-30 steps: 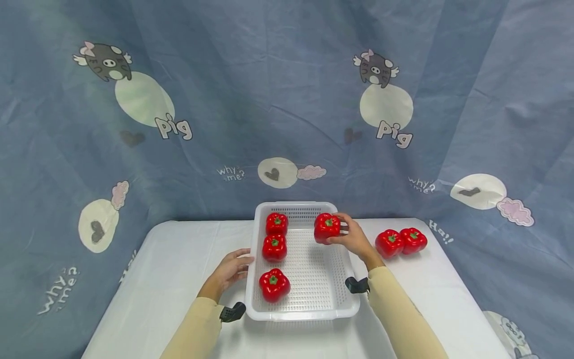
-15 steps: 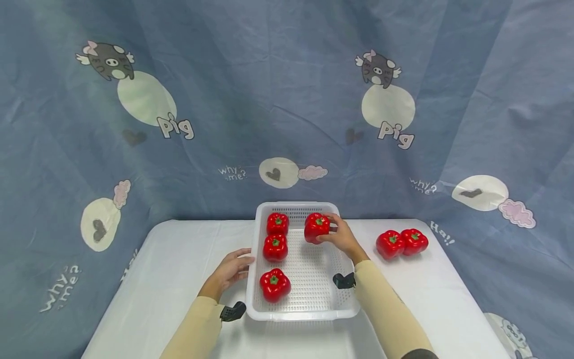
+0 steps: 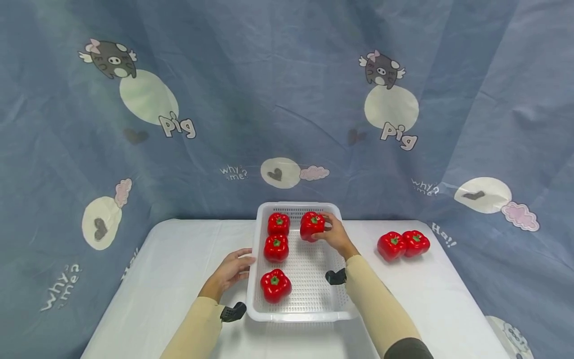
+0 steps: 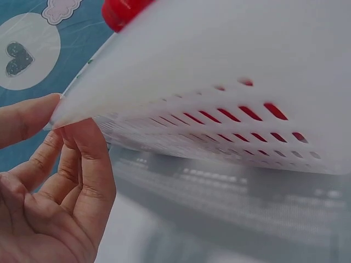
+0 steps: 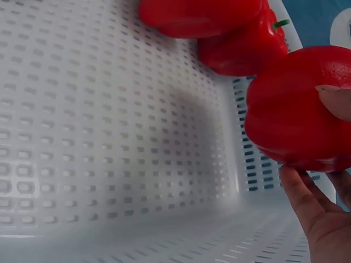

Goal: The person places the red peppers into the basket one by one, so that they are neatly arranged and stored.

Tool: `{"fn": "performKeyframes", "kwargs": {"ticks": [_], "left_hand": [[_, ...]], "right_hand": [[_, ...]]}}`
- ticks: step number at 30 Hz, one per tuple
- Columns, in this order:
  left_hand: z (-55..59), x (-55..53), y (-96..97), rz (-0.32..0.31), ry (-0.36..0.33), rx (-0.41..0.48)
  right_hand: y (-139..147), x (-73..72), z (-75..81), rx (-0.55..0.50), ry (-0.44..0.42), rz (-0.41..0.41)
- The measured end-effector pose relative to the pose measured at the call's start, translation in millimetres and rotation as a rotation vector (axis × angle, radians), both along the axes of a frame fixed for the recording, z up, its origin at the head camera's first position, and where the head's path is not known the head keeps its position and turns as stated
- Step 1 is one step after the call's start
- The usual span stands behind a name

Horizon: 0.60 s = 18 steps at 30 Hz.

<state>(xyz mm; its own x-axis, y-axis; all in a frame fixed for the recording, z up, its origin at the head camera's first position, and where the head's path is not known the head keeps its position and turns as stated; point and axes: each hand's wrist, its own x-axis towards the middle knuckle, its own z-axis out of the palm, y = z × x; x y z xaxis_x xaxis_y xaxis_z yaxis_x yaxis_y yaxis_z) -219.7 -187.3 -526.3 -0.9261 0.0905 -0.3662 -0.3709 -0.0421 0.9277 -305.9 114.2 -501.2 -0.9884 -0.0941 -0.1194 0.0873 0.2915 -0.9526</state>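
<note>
My right hand (image 3: 338, 238) holds a red bell pepper (image 3: 310, 227) with a green stem over the far part of a white perforated plastic basket (image 3: 302, 316). In the right wrist view, a shadow lies on the basket floor and the held bell pepper (image 5: 299, 109) is between thumb and fingers. At the basket's left side my left hand (image 3: 229, 270) pinches the rim, thumb above and fingers below, as the left wrist view shows. Inside, along the left wall, are a far red pepper (image 3: 278, 224), a middle one (image 3: 276, 248) and a near one (image 3: 275, 285).
Two more red bell peppers, a left one (image 3: 391, 246) and a right one (image 3: 416, 243), sit side by side on the white table (image 3: 157, 279), right of the basket. A blue printed curtain (image 3: 215, 99) hangs behind the table.
My right hand has carried the bell pepper leftward over the basket, closer to the row on the left. The left hand has kept its place at the rim.
</note>
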Motion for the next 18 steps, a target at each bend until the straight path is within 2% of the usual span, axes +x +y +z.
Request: {"fn": "performKeyframes", "kwargs": {"ticks": [10, 18], "left_hand": [[1.3, -2.0, -2.9, 0.0, -0.037, -0.046], [-0.7, -3.2, -2.7, -0.007, -0.048, -0.043]], "right_hand": [[-7.1, -12.0, -5.5, 0.007, 0.033, 0.003], [-12.0, -17.5, -18.3, 0.032, -0.002, -0.021]]}}
